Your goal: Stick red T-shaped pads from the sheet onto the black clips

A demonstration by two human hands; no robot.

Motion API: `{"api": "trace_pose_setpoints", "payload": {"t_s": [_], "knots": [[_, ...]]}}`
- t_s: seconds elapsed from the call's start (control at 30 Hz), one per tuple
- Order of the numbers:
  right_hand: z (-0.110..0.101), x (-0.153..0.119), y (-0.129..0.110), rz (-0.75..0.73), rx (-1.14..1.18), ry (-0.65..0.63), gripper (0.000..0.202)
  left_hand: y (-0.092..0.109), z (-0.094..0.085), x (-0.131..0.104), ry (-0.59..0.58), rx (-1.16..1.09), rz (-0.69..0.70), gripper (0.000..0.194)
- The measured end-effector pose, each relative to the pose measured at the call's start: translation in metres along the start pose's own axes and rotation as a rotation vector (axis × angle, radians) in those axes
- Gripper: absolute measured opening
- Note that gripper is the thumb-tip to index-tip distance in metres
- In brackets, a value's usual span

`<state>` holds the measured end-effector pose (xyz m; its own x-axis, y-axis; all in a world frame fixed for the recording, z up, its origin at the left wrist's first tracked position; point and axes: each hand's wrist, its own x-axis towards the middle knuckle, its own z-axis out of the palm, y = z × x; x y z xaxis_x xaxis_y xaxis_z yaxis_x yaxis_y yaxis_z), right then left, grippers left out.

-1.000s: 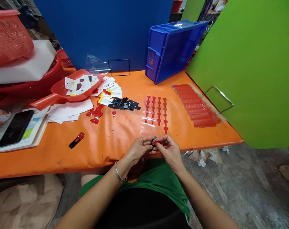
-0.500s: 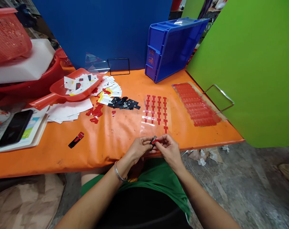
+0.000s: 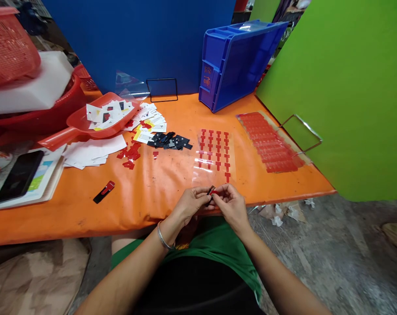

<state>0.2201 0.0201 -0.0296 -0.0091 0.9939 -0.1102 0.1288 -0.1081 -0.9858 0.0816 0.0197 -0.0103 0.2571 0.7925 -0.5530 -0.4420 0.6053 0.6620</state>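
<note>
At the table's front edge my left hand (image 3: 190, 203) is closed on a small black strip (image 3: 210, 191). My right hand (image 3: 231, 203) pinches a small red T-shaped piece (image 3: 214, 192) against that strip; fingertips partly hide both. Just beyond my hands lies a clear sheet (image 3: 198, 177) bearing rows of red T-shaped pieces. Further left, a pile of black strips (image 3: 172, 141) lies beside a heap of loose red pieces (image 3: 131, 153). A black strip with a red piece on it (image 3: 104, 192) rests alone near the left front of the table.
A red dustpan (image 3: 77, 127) holds paper scraps, with a phone (image 3: 19, 175) on papers nearer the left edge. A blue crate (image 3: 214, 65) stands on its side at the back. A red-covered sheet (image 3: 270, 144) lies right, beside a green panel (image 3: 343, 87) with a wire stand.
The red piece now lies closer over the black strip, and the strip's pale upper end looks darker. Both hands have barely moved.
</note>
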Motion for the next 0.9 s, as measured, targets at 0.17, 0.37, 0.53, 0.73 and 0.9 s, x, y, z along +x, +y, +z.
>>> {"api": "trace_pose_setpoints", "payload": {"t_s": [0.17, 0.37, 0.53, 0.73, 0.9], "knots": [[0.003, -0.007, -0.002, -0.052, -0.061, 0.006, 0.022, -0.009, 0.006, 0.002, 0.097, 0.020, 0.082, 0.013], [0.001, -0.005, -0.004, -0.318, -0.303, 0.185, 0.016, -0.008, 0.011, -0.001, 0.111, 0.025, 0.103, 0.012], [-0.001, 0.004, -0.004, -0.282, -0.310, 0.177, 0.017, -0.007, 0.010, -0.002, 0.100, 0.031, 0.122, 0.016], [-0.001, 0.006, -0.004, -0.263, -0.288, 0.148, 0.016, -0.010, 0.009, 0.001, 0.100, 0.039, 0.116, 0.018], [-0.001, 0.007, -0.005, -0.264, -0.289, 0.136, 0.017, -0.012, 0.006, 0.002, 0.080, 0.029, 0.135, 0.018]]}}
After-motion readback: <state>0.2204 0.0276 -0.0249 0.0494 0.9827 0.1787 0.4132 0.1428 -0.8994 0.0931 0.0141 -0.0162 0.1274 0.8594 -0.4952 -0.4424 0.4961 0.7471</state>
